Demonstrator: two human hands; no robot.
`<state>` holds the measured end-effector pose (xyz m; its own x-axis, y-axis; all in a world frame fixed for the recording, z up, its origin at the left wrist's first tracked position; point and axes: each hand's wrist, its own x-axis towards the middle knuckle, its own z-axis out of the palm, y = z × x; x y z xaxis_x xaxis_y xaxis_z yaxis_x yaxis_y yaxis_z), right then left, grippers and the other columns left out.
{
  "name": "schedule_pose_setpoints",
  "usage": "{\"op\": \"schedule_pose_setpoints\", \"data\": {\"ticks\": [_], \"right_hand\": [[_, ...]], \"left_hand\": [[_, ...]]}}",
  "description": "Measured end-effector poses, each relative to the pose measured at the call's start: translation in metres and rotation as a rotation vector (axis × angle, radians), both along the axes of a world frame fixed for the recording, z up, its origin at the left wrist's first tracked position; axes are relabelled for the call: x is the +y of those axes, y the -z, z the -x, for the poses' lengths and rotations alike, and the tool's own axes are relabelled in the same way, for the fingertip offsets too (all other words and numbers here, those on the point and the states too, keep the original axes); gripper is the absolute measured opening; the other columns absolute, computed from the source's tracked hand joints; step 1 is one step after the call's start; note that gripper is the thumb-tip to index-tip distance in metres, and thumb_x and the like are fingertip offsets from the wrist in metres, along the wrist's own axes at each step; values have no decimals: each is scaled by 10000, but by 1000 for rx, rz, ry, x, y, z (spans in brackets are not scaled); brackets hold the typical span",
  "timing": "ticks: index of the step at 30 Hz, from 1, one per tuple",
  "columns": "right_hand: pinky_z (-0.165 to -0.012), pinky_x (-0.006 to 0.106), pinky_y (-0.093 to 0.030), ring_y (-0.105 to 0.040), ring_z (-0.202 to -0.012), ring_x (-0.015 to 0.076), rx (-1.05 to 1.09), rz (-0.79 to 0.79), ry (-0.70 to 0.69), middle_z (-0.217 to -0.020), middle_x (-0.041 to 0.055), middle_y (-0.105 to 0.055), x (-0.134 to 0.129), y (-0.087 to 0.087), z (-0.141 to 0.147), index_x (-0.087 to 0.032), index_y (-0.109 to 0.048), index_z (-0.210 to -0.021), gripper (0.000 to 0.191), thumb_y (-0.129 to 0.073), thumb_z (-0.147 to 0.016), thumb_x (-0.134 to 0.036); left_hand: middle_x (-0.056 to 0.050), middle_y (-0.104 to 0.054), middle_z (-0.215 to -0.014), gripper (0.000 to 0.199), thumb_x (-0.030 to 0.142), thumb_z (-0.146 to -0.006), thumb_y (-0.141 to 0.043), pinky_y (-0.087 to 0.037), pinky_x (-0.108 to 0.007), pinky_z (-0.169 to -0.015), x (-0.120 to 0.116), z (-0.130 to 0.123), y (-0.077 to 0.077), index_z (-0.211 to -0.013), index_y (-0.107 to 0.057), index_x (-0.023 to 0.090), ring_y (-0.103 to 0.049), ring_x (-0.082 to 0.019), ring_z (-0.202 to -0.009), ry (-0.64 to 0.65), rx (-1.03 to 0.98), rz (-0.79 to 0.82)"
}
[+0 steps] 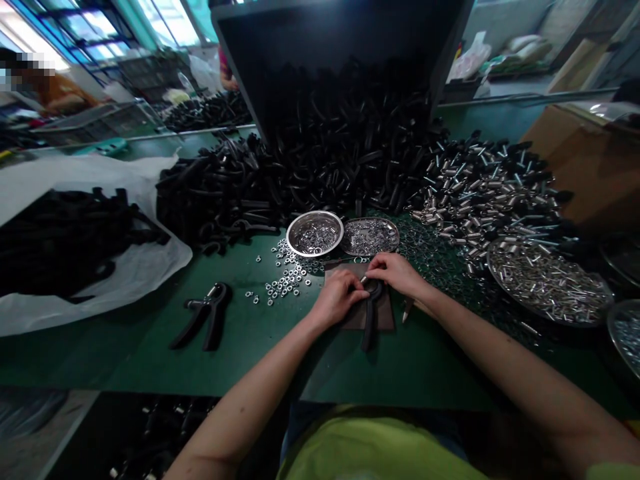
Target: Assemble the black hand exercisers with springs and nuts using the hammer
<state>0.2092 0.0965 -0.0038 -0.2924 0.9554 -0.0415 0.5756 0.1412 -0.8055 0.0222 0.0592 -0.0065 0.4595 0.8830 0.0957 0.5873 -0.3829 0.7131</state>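
A black plastic clamp handle (pixel 369 323) lies on a small brown board (pixel 385 313) in front of me. At its head is a small metal spring (pixel 364 279), between my two hands. My left hand (pixel 339 297) is closed, its fingertips pinching at the spring and its thumb near the handle's head. From the other side my right hand (pixel 397 272) reaches in with fingers pressed together beside the spring; what they pinch is too small to tell. A spring clamp (pixel 205 315) with two spread handles lies off to the left.
Behind the board stand a metal bowl (pixel 315 252) and an oval tray (pixel 370 252) of small parts. Loose nuts (pixel 287 283) lie left. Black handles (pixel 345 160) are heaped behind; springs and screws (pixel 490 187) pile right. A pointed tool (pixel 407 310) lies beneath my right wrist.
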Motion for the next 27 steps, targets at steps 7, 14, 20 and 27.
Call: {"op": "schedule_pose_setpoints", "data": {"ticks": [7,14,20,27], "right_hand": [[-639,246,-379,-557,-700,140,-60,-52,23,-726,20,-643,4,7,4,-157,-665,-717,67,-645,-711,-220],[-554,232,-353,-541,-615,128,-70,21,4,-657,2,-620,9,11,5,-156,-632,-708,80,-644,-697,-235],[-533,220,-345,-502,-585,110,-50,33,-53,-626,-35,-557,10,6,7,-168,-592,-768,102,-642,-691,-212],[-680,275,-412,-557,-794,163,-308,-212,13,-874,17,-588,-51,-19,-44,-210,-592,-1000,233,-615,-782,-286]], "left_hand": [[-7,-587,-861,153,316,-784,-653,-390,-278,-779,2,-1,3,-770,-587,178,-532,-169,-868,-15,-38,43],[10,-551,-821,191,349,-774,-650,-379,-256,-701,5,-3,4,-750,-564,181,-514,-146,-780,-79,-67,89],[19,-535,-787,202,305,-713,-709,-375,-236,-656,9,-5,8,-711,-562,166,-505,-127,-728,-103,-103,161],[-15,-585,-884,126,280,-759,-681,-411,-303,-793,-7,-5,0,-846,-642,198,-532,-172,-870,-92,22,-60]]}}
